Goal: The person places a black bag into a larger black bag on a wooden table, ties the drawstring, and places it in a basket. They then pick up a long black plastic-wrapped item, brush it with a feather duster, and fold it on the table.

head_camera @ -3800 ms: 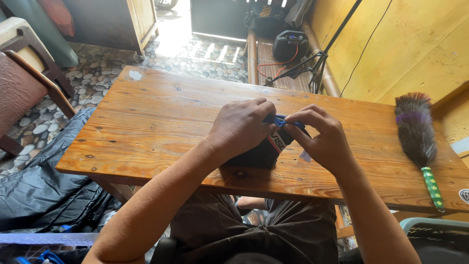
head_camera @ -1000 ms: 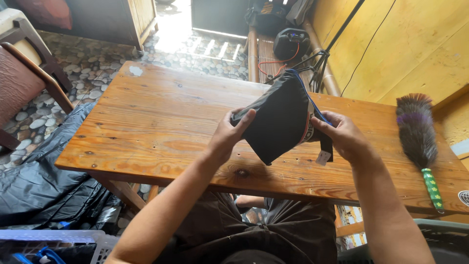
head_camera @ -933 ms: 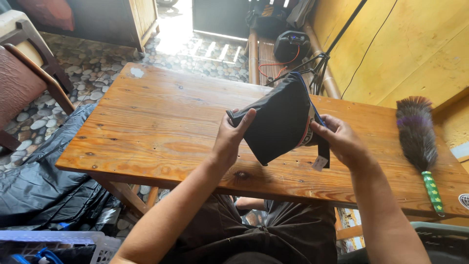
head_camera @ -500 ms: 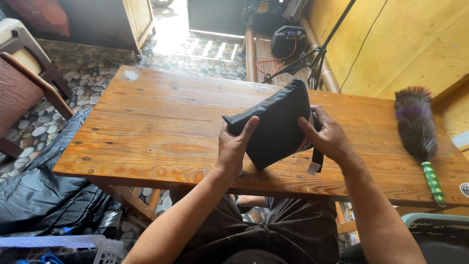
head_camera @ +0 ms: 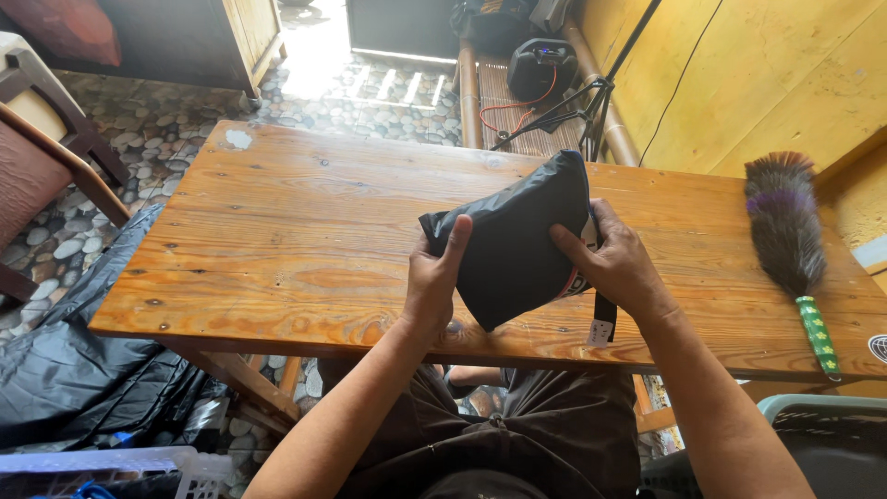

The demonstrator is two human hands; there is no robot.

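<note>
Gripping a black soft fabric pouch from both sides, left hand with thumb pressed on the front face and fingers curled behind the lower left edge, right hand clamped on the right edge, thumb across the front. Pouch is held tilted above the orange-brown wooden plank tabletop, not resting on it; two-sided hold looks meant to keep the floppy cloth flat and facing the camera. Black strap with a small white tag dangles under the right hand. Feather duster with green handle lies well apart at the right end. Versus half a second ago: pouch slightly lower and closer in, grip unchanged.
</note>
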